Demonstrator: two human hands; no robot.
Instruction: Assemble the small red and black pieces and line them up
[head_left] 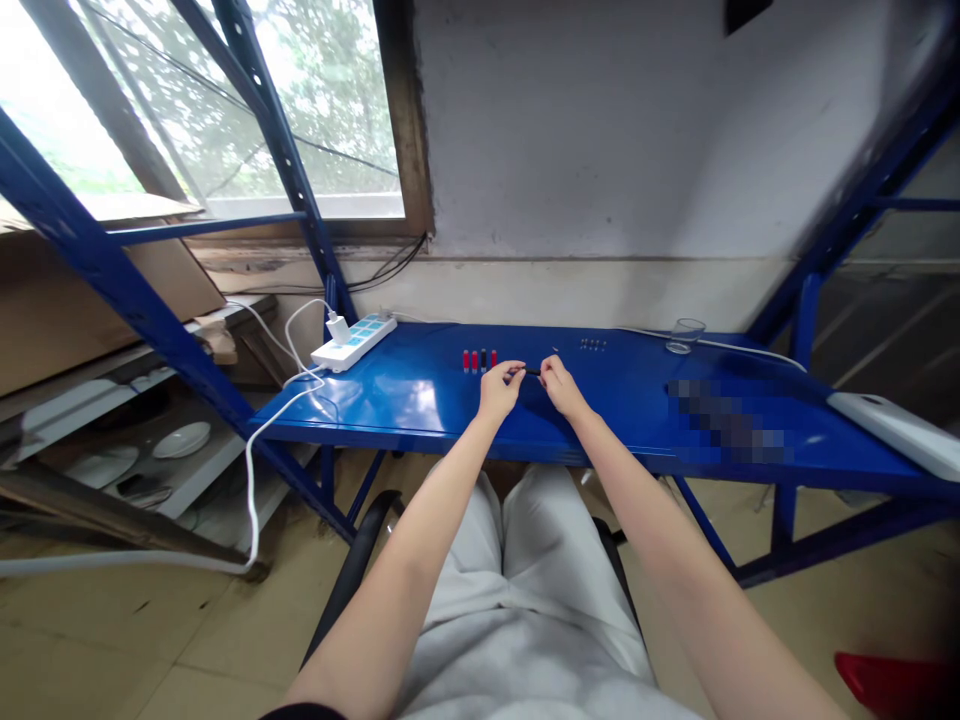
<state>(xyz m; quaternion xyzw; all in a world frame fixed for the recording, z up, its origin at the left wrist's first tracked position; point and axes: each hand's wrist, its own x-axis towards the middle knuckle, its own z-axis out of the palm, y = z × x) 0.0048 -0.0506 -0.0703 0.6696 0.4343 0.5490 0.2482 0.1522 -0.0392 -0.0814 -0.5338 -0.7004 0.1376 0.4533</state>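
Both hands meet over the middle of the blue table, with a small dark stick-like piece [532, 372] stretched between them. My left hand [501, 385] pinches its left end, and my right hand [556, 383] pinches the other. The piece is too small to name more exactly. Just beyond my left hand stands a short row of small cylinders, several red [475, 362] and one dark [484, 361]. Farther back, right of my right hand, lie several tiny light-coloured parts [593, 344].
A white power strip [354, 342] with a plugged-in charger sits at the table's left end. A clear glass [684, 337] stands at the back right, by a white cable. A blurred-out dark object [724, 420] and a white device [896, 432] lie on the right. Blue posts [285, 150] frame the table [375, 395].
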